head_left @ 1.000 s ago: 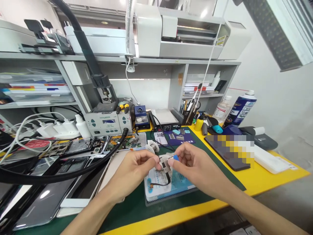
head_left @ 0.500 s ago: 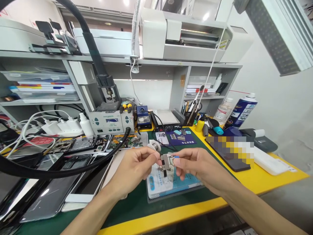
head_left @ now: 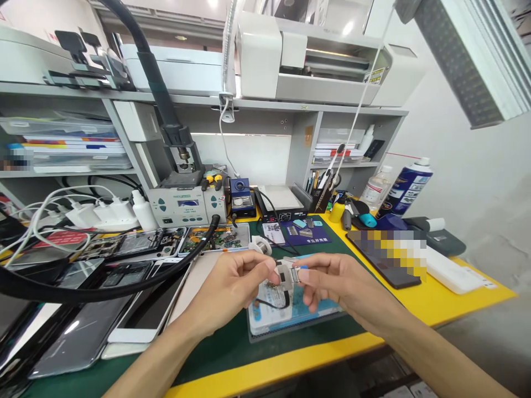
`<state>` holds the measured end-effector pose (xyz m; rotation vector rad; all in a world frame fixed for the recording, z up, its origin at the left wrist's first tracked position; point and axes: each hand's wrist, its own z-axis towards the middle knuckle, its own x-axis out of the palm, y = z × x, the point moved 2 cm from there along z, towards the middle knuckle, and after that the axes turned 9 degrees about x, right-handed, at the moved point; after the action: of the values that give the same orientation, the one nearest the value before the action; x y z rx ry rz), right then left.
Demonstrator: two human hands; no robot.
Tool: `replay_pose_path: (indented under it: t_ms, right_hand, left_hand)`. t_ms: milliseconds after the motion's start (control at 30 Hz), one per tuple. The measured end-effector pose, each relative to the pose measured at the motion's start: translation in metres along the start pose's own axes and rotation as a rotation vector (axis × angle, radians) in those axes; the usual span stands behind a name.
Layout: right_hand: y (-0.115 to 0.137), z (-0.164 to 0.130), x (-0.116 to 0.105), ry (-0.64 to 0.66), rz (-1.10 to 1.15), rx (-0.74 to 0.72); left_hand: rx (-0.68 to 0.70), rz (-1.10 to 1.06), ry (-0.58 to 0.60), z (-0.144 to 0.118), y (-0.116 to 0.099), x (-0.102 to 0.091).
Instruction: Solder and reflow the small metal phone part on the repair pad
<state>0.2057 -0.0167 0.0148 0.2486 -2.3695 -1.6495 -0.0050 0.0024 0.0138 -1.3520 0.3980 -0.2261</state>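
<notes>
A small silver metal piece point(head_left: 287, 276) with a dark patch is held up between my hands. My left hand point(head_left: 238, 287) pinches its left edge between thumb and index finger. On the other side, my right hand point(head_left: 338, 282) grips its right end, where a bit of blue shows by the thumb. A thin black strip point(head_left: 286, 300) hangs in a curve below the piece; where it attaches I cannot tell. Under both hands lies a white and blue pad point(head_left: 269, 326) with tiny bits on it, partly covered by the hands.
Phones and phone parts, such as a white phone point(head_left: 136, 326), crowd the left. A tray of small boards point(head_left: 232, 235), a white spool point(head_left: 260, 245) and a control unit point(head_left: 186, 207) stand behind. A black hose point(head_left: 145, 296) loops across. A dark phone point(head_left: 377, 265) lies right.
The metal piece has turned in my fingers, so its dark patch has shifted. The black strip now curves leftward below instead of hanging short and straight. Both hands stay nearly in place.
</notes>
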Motion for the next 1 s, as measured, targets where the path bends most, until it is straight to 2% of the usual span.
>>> replay_pose_path:
  t_ms: [67,167,267,333,500,667,867,1000]
  right_hand:
    - [-0.004,-0.001,-0.005,-0.023,-0.008,0.012]
    - [-0.009,-0.002,-0.011,-0.069,-0.060,0.030]
    - [-0.011,-0.004,-0.015,-0.109,-0.162,0.028]
    - [-0.012,-0.005,-0.017,-0.122,-0.217,0.026]
    - [-0.014,-0.006,-0.018,-0.132,-0.264,-0.009]
    - [-0.017,-0.006,-0.020,-0.158,-0.294,-0.009]
    - [-0.013,-0.011,-0.019,-0.254,-0.396,-0.011]
    - [-0.012,-0.016,-0.015,-0.290,-0.402,-0.035]
  left_hand:
    - [0.034,0.063,-0.017,0.000,0.003,-0.003]
    - [0.078,0.369,-0.022,-0.001,0.006,-0.007]
    - [0.109,0.684,0.058,-0.004,0.008,-0.007]
    - [0.136,0.773,0.111,-0.006,0.009,-0.004]
    - [0.150,0.820,0.169,-0.004,0.011,0.000]
    - [0.134,0.831,0.166,-0.003,0.012,-0.002]
    - [0.148,0.899,0.165,-0.003,0.010,-0.007]
    - [0.184,0.823,0.151,-0.005,0.005,-0.010]
